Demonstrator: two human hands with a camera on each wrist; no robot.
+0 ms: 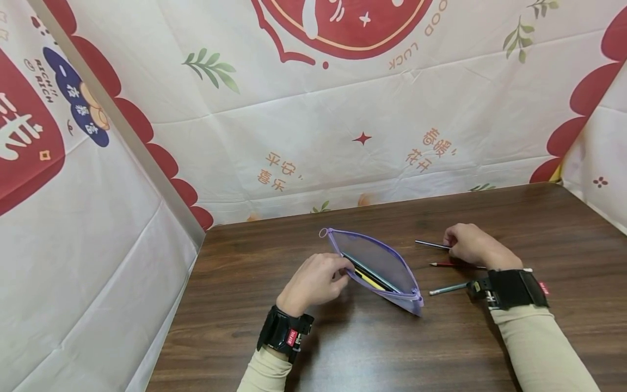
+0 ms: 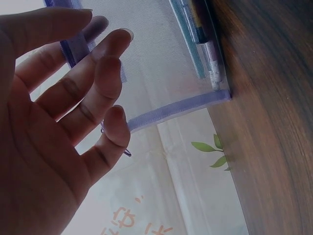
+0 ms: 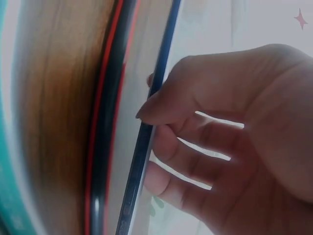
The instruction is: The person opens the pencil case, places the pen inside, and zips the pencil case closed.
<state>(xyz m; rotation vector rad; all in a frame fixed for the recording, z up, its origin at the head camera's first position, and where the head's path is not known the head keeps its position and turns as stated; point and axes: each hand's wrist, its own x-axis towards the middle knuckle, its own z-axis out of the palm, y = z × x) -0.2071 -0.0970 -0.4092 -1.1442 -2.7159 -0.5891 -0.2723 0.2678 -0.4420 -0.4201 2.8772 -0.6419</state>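
A mesh pencil pouch [image 1: 379,253] with a purple zip edge stands unzipped in the middle of the table, its mouth spread. Several pencils show inside it, a yellow one [image 1: 368,277] among them. My left hand [image 1: 313,280] pinches the pouch's near rim between thumb and fingers. To the right, my right hand [image 1: 472,246] pinches a dark pencil [image 3: 159,73] between thumb and fingertips, low over the tabletop. Nearer me lie a red-and-black striped pencil [image 3: 105,127] and a teal pencil [image 1: 448,289] with a white eraser end, partly hidden by the right wrist.
The brown wood-grain table [image 1: 235,305] reaches back to a white printed cloth [image 1: 313,136]. Another cloth panel [image 1: 112,245] borders it on the left. A ring pull [image 1: 323,233] hangs at the pouch's far left corner. Each wrist wears a black strap with a camera.
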